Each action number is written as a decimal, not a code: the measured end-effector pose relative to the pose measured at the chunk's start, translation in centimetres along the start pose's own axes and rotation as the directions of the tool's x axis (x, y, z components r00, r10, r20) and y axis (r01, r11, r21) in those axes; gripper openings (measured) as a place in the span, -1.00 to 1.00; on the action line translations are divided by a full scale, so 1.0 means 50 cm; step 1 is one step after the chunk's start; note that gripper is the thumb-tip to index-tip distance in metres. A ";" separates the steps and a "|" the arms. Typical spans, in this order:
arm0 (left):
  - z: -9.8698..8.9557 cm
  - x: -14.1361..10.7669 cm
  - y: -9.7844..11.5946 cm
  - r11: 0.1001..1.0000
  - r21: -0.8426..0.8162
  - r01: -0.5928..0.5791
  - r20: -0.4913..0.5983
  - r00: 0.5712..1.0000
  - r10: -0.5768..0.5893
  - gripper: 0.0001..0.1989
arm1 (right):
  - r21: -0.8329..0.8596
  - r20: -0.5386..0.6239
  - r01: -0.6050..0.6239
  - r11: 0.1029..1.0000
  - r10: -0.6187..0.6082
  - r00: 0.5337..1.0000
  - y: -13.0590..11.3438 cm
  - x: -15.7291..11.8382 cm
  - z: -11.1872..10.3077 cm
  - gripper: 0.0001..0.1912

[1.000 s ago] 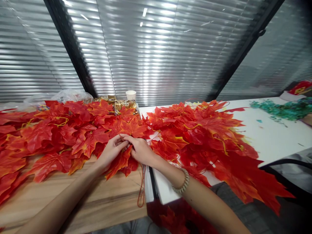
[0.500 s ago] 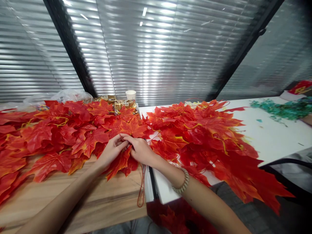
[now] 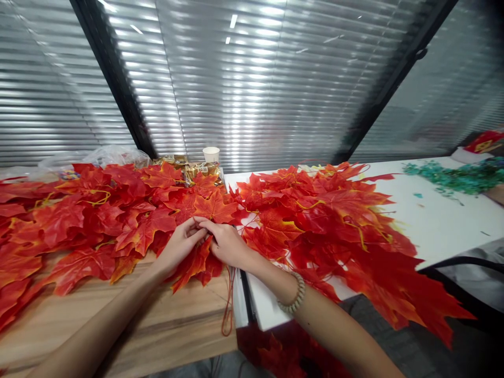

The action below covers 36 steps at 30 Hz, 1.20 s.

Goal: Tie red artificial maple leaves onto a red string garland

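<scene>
My left hand (image 3: 183, 242) and my right hand (image 3: 226, 242) meet at the fingertips, both with fingers closed in a pinch. What sits between the fingertips is hidden; an artificial maple leaf (image 3: 196, 264) in red and orange hangs just below them. Another orange-red maple leaf (image 3: 216, 206) lies right behind the fingers. Heaps of the same leaves spread to the left and right of my hands. A loop of thin red cord (image 3: 227, 310) dangles below my right hand over the table edge. A beaded bracelet circles my right wrist.
A wood-grain table (image 3: 177, 325) adjoins a white table (image 3: 417, 226). Behind the leaves stand a paper cup (image 3: 211, 154), gold packets (image 3: 202, 172) and a clear plastic bag (image 3: 116, 155). Green foliage (image 3: 457, 176) lies at the right. Window blinds rise at the back.
</scene>
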<state>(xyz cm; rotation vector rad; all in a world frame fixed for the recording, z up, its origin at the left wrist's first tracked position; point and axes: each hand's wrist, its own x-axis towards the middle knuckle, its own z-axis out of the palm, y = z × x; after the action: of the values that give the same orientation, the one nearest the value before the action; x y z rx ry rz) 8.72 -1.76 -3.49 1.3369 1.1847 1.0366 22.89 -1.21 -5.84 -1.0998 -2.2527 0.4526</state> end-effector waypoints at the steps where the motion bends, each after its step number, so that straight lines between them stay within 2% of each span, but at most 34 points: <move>1: 0.000 0.000 0.000 1.000 0.002 0.000 -0.004 1.000 0.000 -0.77 | -0.003 0.002 -0.004 1.000 0.004 1.000 0.000 0.000 0.000 -0.39; 18: 0.001 -0.001 0.002 1.000 -0.012 0.004 -0.005 1.000 -0.004 -0.79 | 0.009 0.030 -0.021 1.000 0.021 0.999 -0.003 -0.001 -0.002 -0.41; 36: 0.000 0.005 -0.005 0.997 0.045 -0.069 0.025 0.997 0.068 -0.82 | 0.007 0.018 -0.018 1.000 0.018 1.000 -0.003 -0.001 -0.002 -0.47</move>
<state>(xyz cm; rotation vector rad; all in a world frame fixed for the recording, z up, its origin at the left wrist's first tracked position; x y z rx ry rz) 8.71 -1.54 -3.75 1.4302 1.1582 1.0455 22.89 -1.35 -5.68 -1.1175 -2.2564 0.4788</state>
